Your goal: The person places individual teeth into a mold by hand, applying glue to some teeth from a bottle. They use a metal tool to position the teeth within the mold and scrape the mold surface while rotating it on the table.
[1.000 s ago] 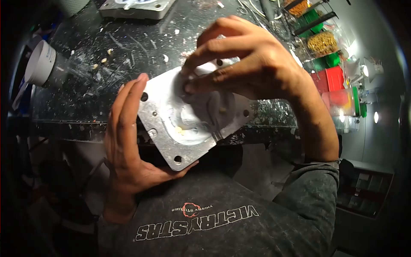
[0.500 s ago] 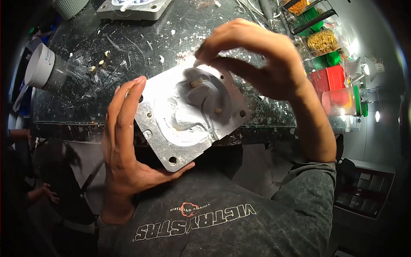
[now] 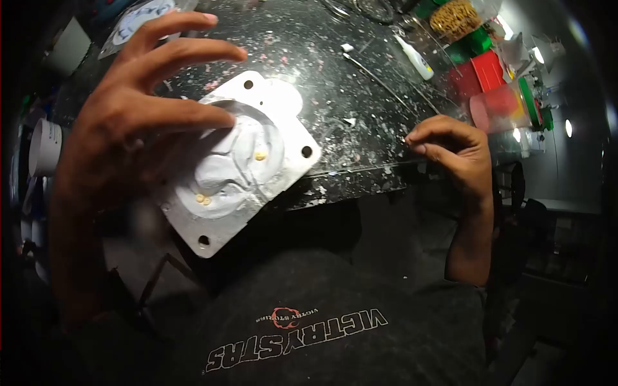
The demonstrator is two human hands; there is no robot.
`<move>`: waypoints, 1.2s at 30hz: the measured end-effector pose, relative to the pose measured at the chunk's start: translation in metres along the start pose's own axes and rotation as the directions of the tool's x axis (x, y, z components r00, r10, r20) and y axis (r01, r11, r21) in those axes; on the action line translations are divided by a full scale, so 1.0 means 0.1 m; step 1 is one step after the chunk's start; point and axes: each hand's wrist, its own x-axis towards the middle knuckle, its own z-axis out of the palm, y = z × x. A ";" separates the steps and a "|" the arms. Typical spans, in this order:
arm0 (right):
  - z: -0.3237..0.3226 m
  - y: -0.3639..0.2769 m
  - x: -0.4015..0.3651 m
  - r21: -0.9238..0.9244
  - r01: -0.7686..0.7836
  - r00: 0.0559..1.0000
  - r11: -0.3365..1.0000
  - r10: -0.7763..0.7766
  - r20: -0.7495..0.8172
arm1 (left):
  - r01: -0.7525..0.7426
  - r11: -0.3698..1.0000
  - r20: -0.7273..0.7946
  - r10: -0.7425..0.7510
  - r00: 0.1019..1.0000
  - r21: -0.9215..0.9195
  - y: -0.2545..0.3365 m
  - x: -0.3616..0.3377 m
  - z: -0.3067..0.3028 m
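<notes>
A metal denture flask half [image 3: 291, 143] lies tilted at the front edge of the bench, overhanging it. White plaster [image 3: 215, 168] fills its round hollow, with a yellowish tooth [image 3: 260, 156] on the right and a small group of teeth [image 3: 203, 200] at the lower left. Over the flask's left side is my left hand [image 3: 122, 112], fingers spread and thumb above the plaster; it hides part of the metal. My right hand [image 3: 457, 151] is off to the right near the bench edge, thumb and fingertips pinched together. Anything between them is too small to make out.
A thin metal tool [image 3: 376, 77] and a white nozzle bottle [image 3: 415, 58] lie behind the flask. Along the right stand a jar with a green lid [image 3: 505, 109], a red container [image 3: 488, 71] and a tub of yellowish pieces [image 3: 454, 19]. A white tub [image 3: 45, 148] is far left.
My left hand has let go of the flask's edge and spread open above it. My right hand has moved from over the plaster to the right. The flask appears further left in view.
</notes>
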 end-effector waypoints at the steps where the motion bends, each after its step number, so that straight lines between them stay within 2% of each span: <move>1: -0.01 0.02 -0.06 -0.139 -0.048 0.998 0.989 0.040 -0.058 | -0.060 0.997 0.049 0.058 0.997 0.040 -0.05 0.03 -0.03; 3: -0.05 0.04 -0.12 -0.141 -0.097 0.992 0.985 0.086 -0.088 | -0.043 0.991 0.154 0.023 0.988 0.126 -0.07 0.07 -0.09; 5: -0.07 0.09 -0.14 -0.192 -0.034 0.996 0.981 0.018 -0.085 | -0.088 0.990 0.201 0.064 0.978 0.113 -0.17 0.08 -0.09; 7: -0.05 0.12 -0.13 -0.205 -0.026 0.995 0.978 0.004 -0.104 | -0.044 0.998 0.140 0.039 0.989 0.036 -0.15 0.07 0.01; 9: 0.00 0.11 -0.10 -0.162 -0.065 0.990 0.985 0.043 -0.134 | -0.106 0.993 0.177 0.095 0.980 0.058 -0.17 0.08 -0.03; 13: 0.05 0.19 -0.04 -0.199 0.017 0.983 0.980 -0.053 -0.175 | -0.082 0.995 0.166 0.072 0.984 0.058 -0.20 0.05 -0.03; 15: 0.10 0.17 -0.02 -0.197 -0.004 0.980 0.980 -0.036 -0.195 | -0.058 0.998 0.134 0.052 0.990 0.040 -0.15 0.01 0.05; 17: 0.17 0.19 -0.01 -0.089 0.010 0.965 0.996 -0.033 -0.260 | -0.035 0.999 0.103 0.032 0.994 0.022 -0.10 -0.05 0.07; 21: 0.34 0.23 -0.01 -0.113 0.011 0.953 0.994 -0.044 -0.299 | 0.001 0.997 0.083 -0.008 0.997 0.078 -0.06 -0.19 0.01; 23: 0.41 0.22 0.00 -0.215 -0.041 0.952 0.976 -0.027 -0.304 | 0.024 0.992 0.012 -0.026 1.000 0.126 -0.05 -0.26 0.09; 24: 0.43 0.23 0.00 -0.306 -0.020 0.952 0.952 -0.075 -0.298 | 0.020 0.993 0.010 -0.021 1.000 0.116 -0.04 -0.26 0.11; 27: 0.48 0.20 0.01 -0.395 -0.020 0.950 0.919 -0.105 -0.293 | -0.022 0.995 0.047 0.018 0.999 0.098 -0.05 -0.22 0.10; 33: 0.53 0.21 0.02 -0.462 -0.055 0.945 0.885 -0.104 -0.310 | -0.012 0.998 0.135 0.004 0.991 0.060 -0.09 -0.09 0.01; 36: 0.53 0.21 0.02 -0.417 -0.065 0.947 0.907 -0.076 -0.313 | -0.004 0.997 0.197 -0.012 0.980 0.082 -0.12 -0.02 -0.03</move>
